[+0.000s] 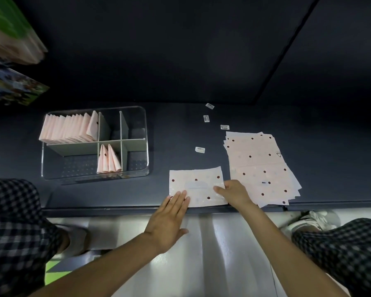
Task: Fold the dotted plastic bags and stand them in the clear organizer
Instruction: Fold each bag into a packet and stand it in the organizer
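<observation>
- Dark blue-grey, the desk runs across the view with a dark wall behind it and a pale floor below its near edge.
- Flat with straight fingers, the left hand presses on the near left corner of a pale pink plastic bag with dark red dots, lying folded at the near edge of the desk.
- On that bag's right edge, the right hand rests; whether its fingers pinch the edge or only lie on it, I cannot tell.
- Just right of the hands lies a fanned stack of unfolded dotted pink bags.
- Well to the left stands the clear rectangular organizer with grey dividers; a row of folded pink bags stands in its far left compartment, and a few more folded bags stand in the near middle one.
- Four small white labels lie scattered on the desk beyond the bag.
</observation>
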A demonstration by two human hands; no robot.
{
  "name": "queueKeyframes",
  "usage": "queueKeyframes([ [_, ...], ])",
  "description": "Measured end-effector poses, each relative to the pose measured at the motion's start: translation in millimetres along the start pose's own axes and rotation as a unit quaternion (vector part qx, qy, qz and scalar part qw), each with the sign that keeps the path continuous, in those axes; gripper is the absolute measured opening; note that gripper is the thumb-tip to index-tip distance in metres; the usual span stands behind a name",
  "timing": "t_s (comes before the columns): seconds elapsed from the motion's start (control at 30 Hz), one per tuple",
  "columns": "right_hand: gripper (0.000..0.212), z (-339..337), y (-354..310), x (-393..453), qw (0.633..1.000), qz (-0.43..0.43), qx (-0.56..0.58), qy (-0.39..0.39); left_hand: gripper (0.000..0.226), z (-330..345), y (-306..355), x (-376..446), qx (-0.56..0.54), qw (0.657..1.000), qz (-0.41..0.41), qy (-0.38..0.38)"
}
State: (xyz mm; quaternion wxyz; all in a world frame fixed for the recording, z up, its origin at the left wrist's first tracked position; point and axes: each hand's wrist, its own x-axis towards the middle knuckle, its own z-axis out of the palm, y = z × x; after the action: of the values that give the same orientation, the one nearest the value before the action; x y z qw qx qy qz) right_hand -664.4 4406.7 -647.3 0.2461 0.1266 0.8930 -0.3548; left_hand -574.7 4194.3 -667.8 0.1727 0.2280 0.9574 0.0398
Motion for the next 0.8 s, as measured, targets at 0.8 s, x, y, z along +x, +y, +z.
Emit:
queueKeyframes([
  [0.8, 0.053, 0.3, 49.6, -24.3, 0.778, -0.448, -0.411, 0.158, 0.036, -16.8, -45.2, 19.6, 0.066, 0.969, 0.095, 0.217],
])
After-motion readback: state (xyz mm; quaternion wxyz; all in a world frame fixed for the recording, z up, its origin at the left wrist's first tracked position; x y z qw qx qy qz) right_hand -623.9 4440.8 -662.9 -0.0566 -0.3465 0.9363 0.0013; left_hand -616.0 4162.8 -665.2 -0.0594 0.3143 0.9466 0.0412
